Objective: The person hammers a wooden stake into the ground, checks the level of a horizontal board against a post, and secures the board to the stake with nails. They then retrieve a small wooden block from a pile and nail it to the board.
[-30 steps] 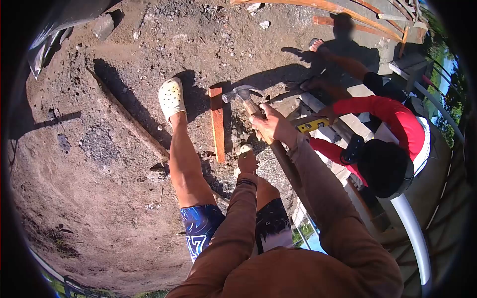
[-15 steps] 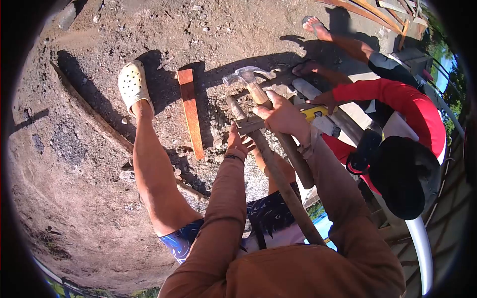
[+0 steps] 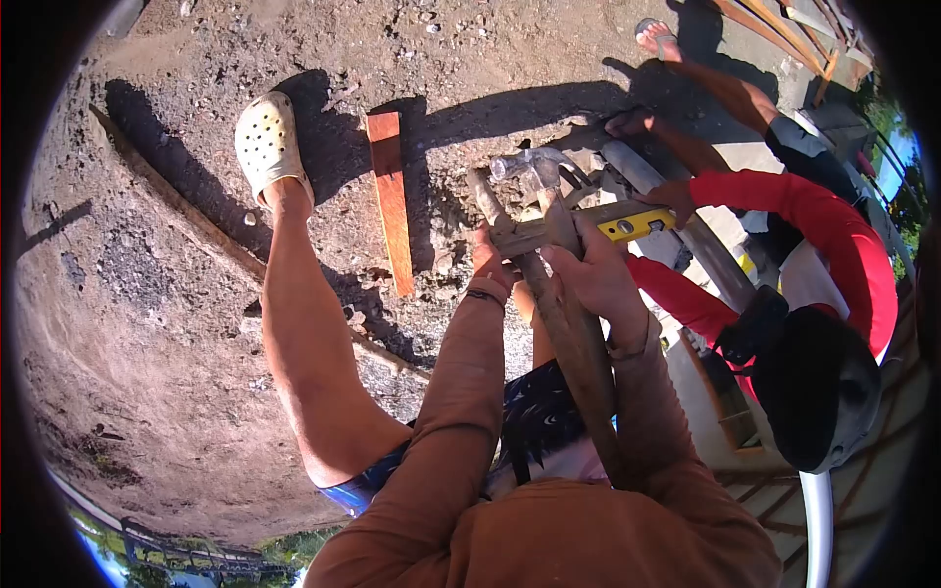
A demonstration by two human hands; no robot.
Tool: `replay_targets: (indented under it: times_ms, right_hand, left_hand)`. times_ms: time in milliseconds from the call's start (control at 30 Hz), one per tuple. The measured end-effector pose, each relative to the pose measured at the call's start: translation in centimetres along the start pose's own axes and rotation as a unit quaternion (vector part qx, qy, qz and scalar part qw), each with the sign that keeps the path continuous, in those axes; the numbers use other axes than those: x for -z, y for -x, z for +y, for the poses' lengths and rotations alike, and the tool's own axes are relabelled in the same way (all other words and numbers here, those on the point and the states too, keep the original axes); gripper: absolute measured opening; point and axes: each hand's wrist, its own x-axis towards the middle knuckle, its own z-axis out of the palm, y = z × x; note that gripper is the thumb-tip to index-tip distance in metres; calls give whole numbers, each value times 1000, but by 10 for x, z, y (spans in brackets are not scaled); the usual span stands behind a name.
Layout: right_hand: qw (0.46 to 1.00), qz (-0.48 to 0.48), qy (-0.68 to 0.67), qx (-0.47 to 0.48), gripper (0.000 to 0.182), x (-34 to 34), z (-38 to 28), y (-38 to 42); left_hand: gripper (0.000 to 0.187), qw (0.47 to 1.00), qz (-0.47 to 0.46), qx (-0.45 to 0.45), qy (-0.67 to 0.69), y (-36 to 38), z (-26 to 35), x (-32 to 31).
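My right hand [image 3: 600, 274] is closed around the handle of a claw hammer [image 3: 529, 167], whose metal head points up and away from me. At the near end of a short wooden piece [image 3: 534, 237], my left hand [image 3: 490, 261] grips with its fingers partly hidden behind the wood. That piece lies across upright wooden poles [image 3: 578, 343] in front of my body. A yellow spirit level [image 3: 637, 225] rests along the wooden piece, with a co-worker's hand [image 3: 674, 201] at its far end.
A co-worker in red sleeves [image 3: 833, 220] and a dark cap [image 3: 818, 392] leans in at the right. A reddish wedge-shaped board [image 3: 390, 201] lies on the gravelly ground beside my shoe [image 3: 267, 142]. A long thin pole [image 3: 176, 201] lies at left; lumber [image 3: 774, 29] is at upper right.
My right hand has lowered the hammer slightly, its head now closer to the wooden piece. My left hand has closed in on the wood's end. More of the level shows, and the view has shifted.
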Motion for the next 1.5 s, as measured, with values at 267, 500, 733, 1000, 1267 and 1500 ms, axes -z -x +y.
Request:
replay_targets:
  times_ms: [267,500,733,1000,1267,1500]
  right_hand:
    - [999,25,-25,17,26,-6,-1,-2]
    - [999,22,-44,3,26,8,12,-13]
    - [995,65,79,18,24,28,42,-18]
    - [995,76,67,3,30,35,52,-17]
    - [993,79,85,-5,44,34,45,-9]
    - [990,64,117,-43,60,45,50,17]
  left_hand:
    - [56,997,38,7,-65,-2,-4,2]
    - [56,998,15,-12,-58,6,-5,-13]
    - [62,963,113,-86,-230,-36,-24,7]
    - [62,957,158,-87,-227,-22,-23,1]
    - [63,945,174,-114,-253,-20,-21,-2]
    - [56,966,117,-141,-183,-5,-22,-14]
